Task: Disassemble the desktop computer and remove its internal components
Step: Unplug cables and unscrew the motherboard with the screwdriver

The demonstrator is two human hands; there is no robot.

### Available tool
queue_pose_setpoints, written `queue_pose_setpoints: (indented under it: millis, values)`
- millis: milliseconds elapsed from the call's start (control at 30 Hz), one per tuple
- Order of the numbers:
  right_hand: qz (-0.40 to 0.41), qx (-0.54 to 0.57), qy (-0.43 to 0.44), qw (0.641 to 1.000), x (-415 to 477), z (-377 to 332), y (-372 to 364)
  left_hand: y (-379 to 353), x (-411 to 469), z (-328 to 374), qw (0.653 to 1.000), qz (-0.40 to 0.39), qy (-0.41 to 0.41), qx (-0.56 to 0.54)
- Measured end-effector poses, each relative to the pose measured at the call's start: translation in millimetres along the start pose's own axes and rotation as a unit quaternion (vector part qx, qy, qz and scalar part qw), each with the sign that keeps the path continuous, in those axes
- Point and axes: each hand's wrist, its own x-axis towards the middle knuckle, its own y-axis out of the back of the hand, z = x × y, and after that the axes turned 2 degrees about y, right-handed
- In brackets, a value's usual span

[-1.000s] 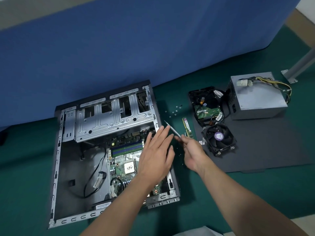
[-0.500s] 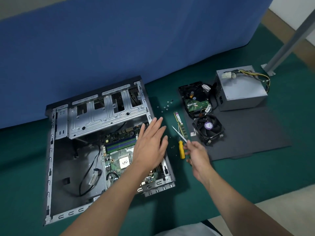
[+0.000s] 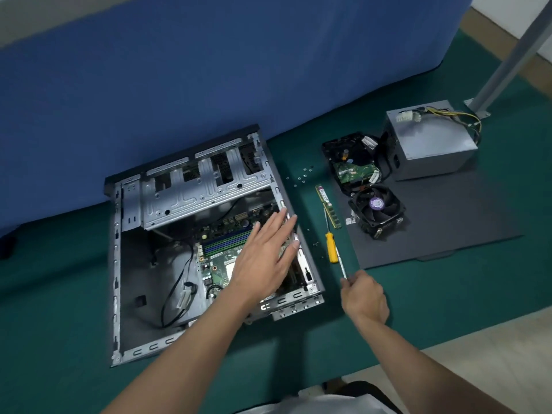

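Removed, right of case [image 3: 191, 234]: power supply [image 3: 430, 144], hard drive [image 3: 352, 162], cooler fan [image 3: 378, 209], RAM stick [image 3: 328, 209]. Remaining: motherboard [image 3: 218, 255], cables. Left hand [image 3: 265, 258] open, flat, empty, over the motherboard; right hand [image 3: 363, 297] pinches screwdriver [image 3: 333, 249] shaft.

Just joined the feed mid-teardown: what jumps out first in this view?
The open computer case lies on its side at left on the green mat, motherboard exposed, with the left hand spread flat over it. Right of the case, the right hand pinches a thin silver tool beside a yellow-handled screwdriver. Further right, on a dark panel, sit the power supply, hard drive and cooler fan.
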Motion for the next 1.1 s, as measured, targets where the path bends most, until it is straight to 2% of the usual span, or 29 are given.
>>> queue_pose_setpoints:
  millis: [67, 133, 200, 300, 367, 433, 500, 567, 667, 767, 833, 967, 1100]
  values:
    - [0.014, 0.017, -0.011, 1.000, 0, -11, 13, 5, -15, -16, 0.999, 0.013, 0.044, -0.010]
    - [0.065, 0.117, 0.003, 0.991, -3, -32, 33, 11, -30, -39, 0.992, 0.025, 0.125, -0.011]
    - [0.123, 0.200, 0.098, 0.967, -15, -59, 51, 16, -44, -66, 0.974, 0.012, 0.226, -0.014]
    - [0.163, 0.183, 0.328, 0.912, -47, -103, 66, 22, -56, -105, 0.925, -0.046, 0.365, -0.096]
    - [0.093, 0.098, 0.461, 0.877, -65, -129, 59, 22, -58, -124, 0.896, -0.079, 0.408, -0.156]
    - [-0.027, -0.006, 0.514, 0.858, -71, -147, 39, 19, -55, -134, 0.888, -0.075, 0.414, -0.184]
    - [-0.121, -0.090, 0.491, 0.858, -67, -163, 14, 16, -52, -143, 0.881, -0.040, 0.418, -0.219]
    - [-0.162, -0.129, 0.433, 0.877, -58, -177, -7, 13, -49, -151, 0.869, -0.003, 0.427, -0.248]
    - [-0.126, -0.140, 0.349, 0.918, -40, -194, -29, 8, -39, -165, 0.858, 0.024, 0.442, -0.260]
    - [-0.090, -0.169, 0.293, 0.937, -26, -205, -43, 5, -24, -179, 0.854, 0.029, 0.461, -0.240]
    - [-0.093, -0.189, 0.283, 0.936, -20, -208, -53, 4, -15, -185, 0.858, 0.027, 0.459, -0.228]
    - [-0.067, -0.265, 0.308, 0.911, -16, -212, -68, 3, -6, -187, 0.900, 0.024, 0.419, -0.116]
    - [-0.032, -0.274, 0.340, 0.899, -12, -212, -72, 5, -1, -182, 0.902, 0.067, 0.414, -0.106]
